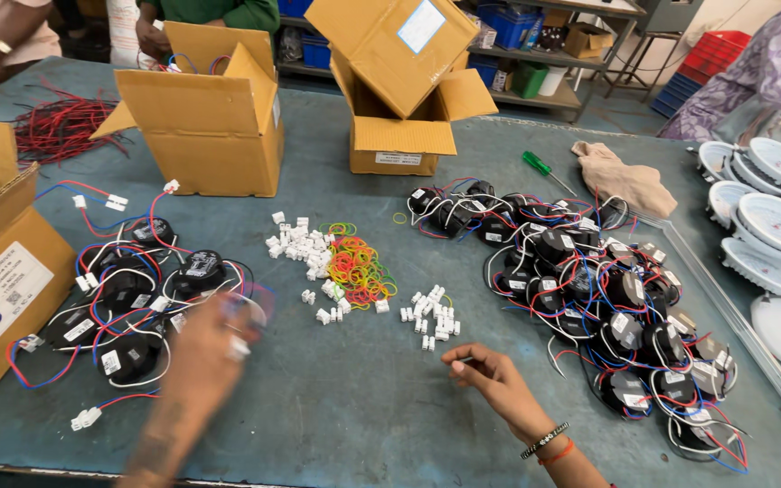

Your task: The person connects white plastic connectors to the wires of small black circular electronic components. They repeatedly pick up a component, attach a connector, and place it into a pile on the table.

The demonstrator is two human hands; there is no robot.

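My left hand [205, 357] is blurred by motion, over the near edge of a pile of black round driver units [128, 289] with red, blue and white wires. A blurred shape sits at its fingertips; I cannot tell if it holds anything. My right hand [490, 375] rests on the grey-blue table [354, 407], fingers pinched together, just below a small heap of white plastic connectors [431, 316]. Nothing shows between its fingers. A bigger heap of connectors [300, 244] and coloured rubber bands [359, 267] lie beyond.
A large pile of wired black units [589, 298] fills the right side. Open cardboard boxes stand at the back [219, 126], [404, 136] and at the left edge [2, 271]. Also here: green screwdriver [540, 165], cloth [625, 176], white round lamp housings [770, 217], loose red-black wires [65, 126], other people behind.
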